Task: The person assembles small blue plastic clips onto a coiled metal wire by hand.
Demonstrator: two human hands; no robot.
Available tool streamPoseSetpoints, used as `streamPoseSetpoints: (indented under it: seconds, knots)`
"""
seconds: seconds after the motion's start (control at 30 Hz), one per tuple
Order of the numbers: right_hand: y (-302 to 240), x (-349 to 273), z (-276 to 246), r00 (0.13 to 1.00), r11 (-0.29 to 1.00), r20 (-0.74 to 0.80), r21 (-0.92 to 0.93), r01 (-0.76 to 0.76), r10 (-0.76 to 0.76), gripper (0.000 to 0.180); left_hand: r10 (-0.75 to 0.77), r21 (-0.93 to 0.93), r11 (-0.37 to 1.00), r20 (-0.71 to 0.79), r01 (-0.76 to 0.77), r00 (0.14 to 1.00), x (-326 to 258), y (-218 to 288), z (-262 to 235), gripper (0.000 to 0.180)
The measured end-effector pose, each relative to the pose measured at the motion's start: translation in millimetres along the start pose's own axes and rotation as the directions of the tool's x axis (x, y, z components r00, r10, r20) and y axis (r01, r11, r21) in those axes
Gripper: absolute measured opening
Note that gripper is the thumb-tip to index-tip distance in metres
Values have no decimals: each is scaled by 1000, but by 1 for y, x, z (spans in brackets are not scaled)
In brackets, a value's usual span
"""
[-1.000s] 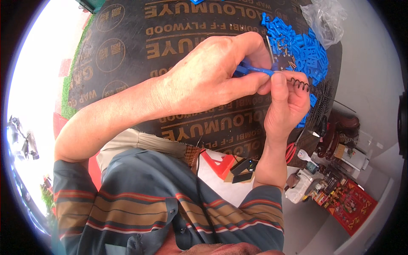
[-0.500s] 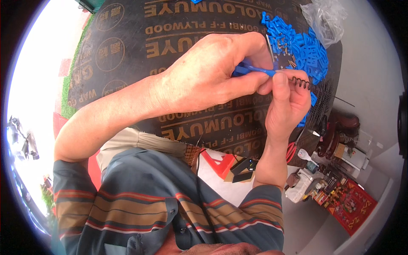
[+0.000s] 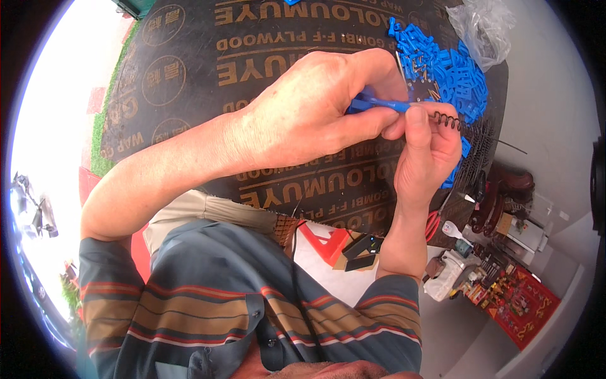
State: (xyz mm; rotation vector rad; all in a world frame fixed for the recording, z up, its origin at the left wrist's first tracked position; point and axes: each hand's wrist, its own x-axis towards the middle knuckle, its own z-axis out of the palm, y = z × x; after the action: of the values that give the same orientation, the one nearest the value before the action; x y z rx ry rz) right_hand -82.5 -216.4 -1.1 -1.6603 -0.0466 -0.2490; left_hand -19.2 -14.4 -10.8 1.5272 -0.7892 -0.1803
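Observation:
My left hand (image 3: pixel 315 104) is closed around a blue plastic piece (image 3: pixel 382 104), its thumb and fingers pinching the long narrow part. Much of that piece is hidden inside the grip. My right hand (image 3: pixel 428 155) meets it at the piece's right end, thumb and forefinger pressed together. From the right fingers a black coiled wire spring (image 3: pixel 447 121) sticks out, lying across the forefinger. Whether the spring's inner end enters the blue piece is covered by the fingertips. Both hands are held above the dark plywood board (image 3: pixel 252 76).
Beyond my right hand lies a heap of blue plastic parts (image 3: pixel 464 82) with several small screws (image 3: pixel 433 95) beside it. A pile of thin black springs (image 3: pixel 478 151) rests at the board's right edge. A clear plastic bag (image 3: pixel 483 31) sits at the far right corner. Red-handled scissors (image 3: pixel 433 224) are near my right forearm.
Hardly anything differs. The spring and the right fingertips have shifted very slightly; both hands keep the same hold.

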Motion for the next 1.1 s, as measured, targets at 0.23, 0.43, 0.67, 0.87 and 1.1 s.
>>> streamPoseSetpoints:
  seconds: [0.23,0.43,0.67,0.87,1.1]
  knots:
    - [0,0,-1,1000,1000,7,21,16,-16,15,27,31,999,-1,-27,1000,2,0,1,18]
    - [0,1,-1,1000,1000,9,15,16,-16,15,16,-5,1000,-30,-16,999,1,-1,2,20]
    - [0,2,-1,1000,999,8,27,19,-19,15,6,-24,1000,4,-6,1000,4,1,-1,19]
    - [-3,0,1,999,999,-15,-33,-40,40,10,-12,-21,1000,-34,11,999,2,0,1,22]
    - [15,-5,-7,995,986,-103,-163,-35,19,10,-44,-73,996,-26,41,999,-2,7,-2,24]
